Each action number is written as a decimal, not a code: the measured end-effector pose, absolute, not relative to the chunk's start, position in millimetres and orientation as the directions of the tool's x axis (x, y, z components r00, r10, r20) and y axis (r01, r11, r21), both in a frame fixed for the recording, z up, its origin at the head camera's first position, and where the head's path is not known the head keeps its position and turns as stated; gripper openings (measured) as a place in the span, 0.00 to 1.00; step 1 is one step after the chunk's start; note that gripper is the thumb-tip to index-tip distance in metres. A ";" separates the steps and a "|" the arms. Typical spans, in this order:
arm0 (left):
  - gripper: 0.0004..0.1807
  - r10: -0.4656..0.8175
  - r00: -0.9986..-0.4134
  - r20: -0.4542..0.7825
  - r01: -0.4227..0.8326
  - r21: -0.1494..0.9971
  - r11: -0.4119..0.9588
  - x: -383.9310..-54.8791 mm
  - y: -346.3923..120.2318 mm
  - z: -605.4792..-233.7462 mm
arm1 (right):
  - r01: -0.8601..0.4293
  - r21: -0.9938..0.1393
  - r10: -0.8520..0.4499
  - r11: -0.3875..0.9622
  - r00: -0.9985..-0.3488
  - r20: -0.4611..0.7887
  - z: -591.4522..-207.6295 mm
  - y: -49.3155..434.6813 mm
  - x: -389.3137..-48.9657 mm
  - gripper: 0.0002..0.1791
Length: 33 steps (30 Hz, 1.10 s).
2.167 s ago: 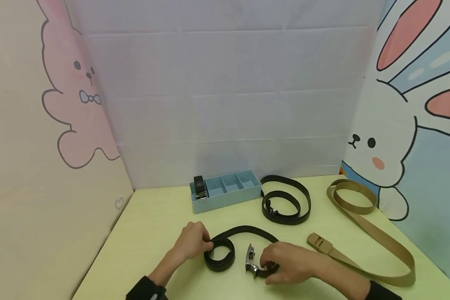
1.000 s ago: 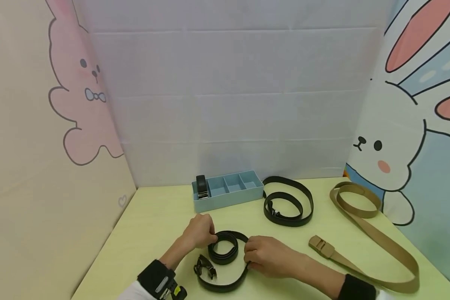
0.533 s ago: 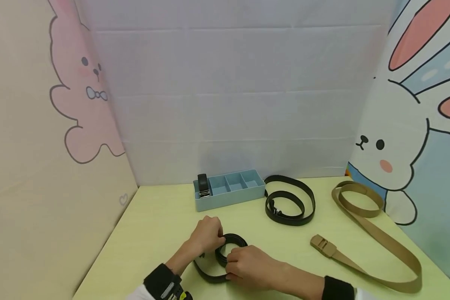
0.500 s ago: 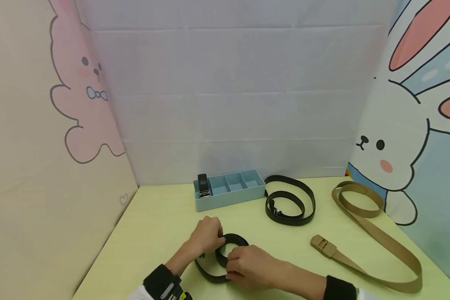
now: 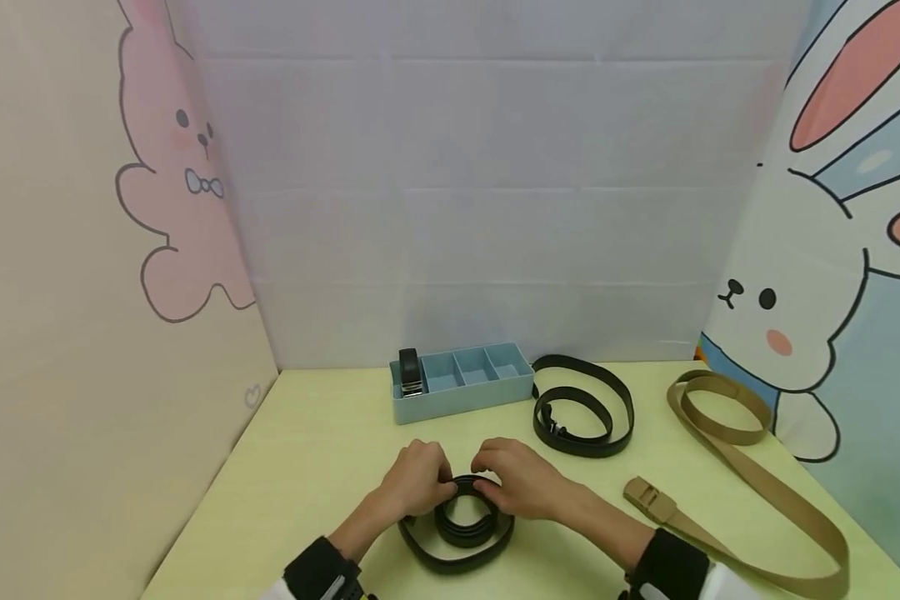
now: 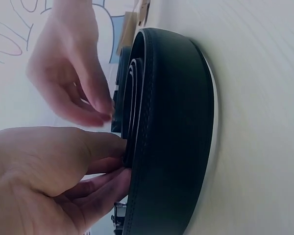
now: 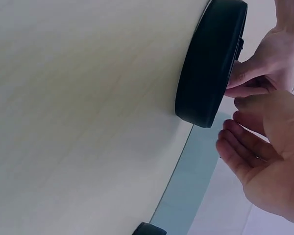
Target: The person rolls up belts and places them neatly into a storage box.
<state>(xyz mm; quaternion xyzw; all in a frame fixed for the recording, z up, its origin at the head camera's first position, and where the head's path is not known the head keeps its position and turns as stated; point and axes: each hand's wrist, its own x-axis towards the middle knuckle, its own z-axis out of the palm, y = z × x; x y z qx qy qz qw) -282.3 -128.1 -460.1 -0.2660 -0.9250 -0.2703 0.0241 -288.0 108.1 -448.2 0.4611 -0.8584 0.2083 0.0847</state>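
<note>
A black belt [image 5: 465, 536] stands on edge on the table, wound into a tight inner coil with a looser loop around its front. My left hand [image 5: 416, 479] pinches the coil's upper left rim between thumb and fingers. Beside the coil's upper right is my right hand [image 5: 521, 479], its thumb close to the rim and its fingers loosely bent with nothing between them. In the right wrist view, the right hand [image 7: 269, 142] appears just off the belt [image 7: 210, 68]. A bit of the metal buckle [image 6: 118, 215] shows under the left fingers in the left wrist view; the head view mostly hides it.
Behind is a blue divided box [image 5: 465, 400] with a rolled black belt [image 5: 410, 372] in its leftmost compartment. Another black belt [image 5: 585, 446] lies loosely coiled right of the box. A long tan belt [image 5: 776, 500] stretches along the table's right side.
The black belt's free end has been drawn round in front of the coil, its buckle now at the left hand. The right hand has moved from the loop's front right up behind the coil and let go.
</note>
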 end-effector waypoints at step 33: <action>0.13 0.674 -0.727 0.133 0.654 0.433 0.620 -277.7 -192.9 -461.3 | -0.759 -0.285 -0.746 0.585 -0.641 0.178 -451.9 94.2 -292.2 0.08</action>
